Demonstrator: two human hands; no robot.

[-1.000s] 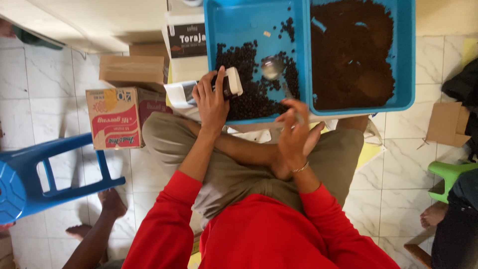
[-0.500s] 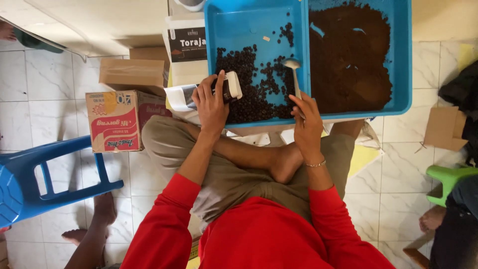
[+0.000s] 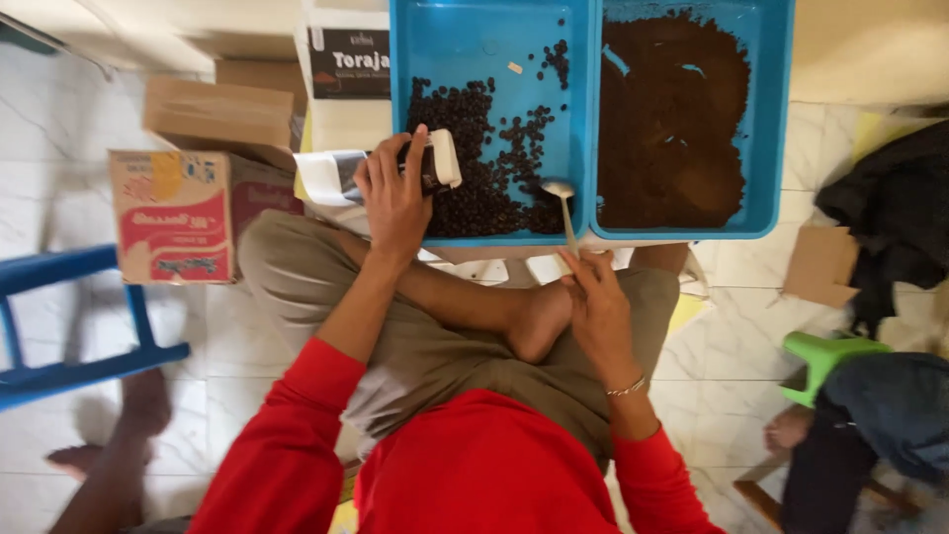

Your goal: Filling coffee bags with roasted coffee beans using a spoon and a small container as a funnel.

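I see my left hand (image 3: 393,198) clenched around a small dark pouch with a white top (image 3: 436,163), tilted over the near edge of the blue tray (image 3: 474,44) where coffee beans (image 3: 474,173) lie just beyond the fingers. My right hand (image 3: 596,297) grips the handle of a metal spoon (image 3: 560,198), its bowl resting among the beans ahead of that hand. Right of the spoon sits a second blue tray (image 3: 776,119) of ground coffee (image 3: 667,129). A printed cardboard box (image 3: 178,218) stands well left of my left hand.
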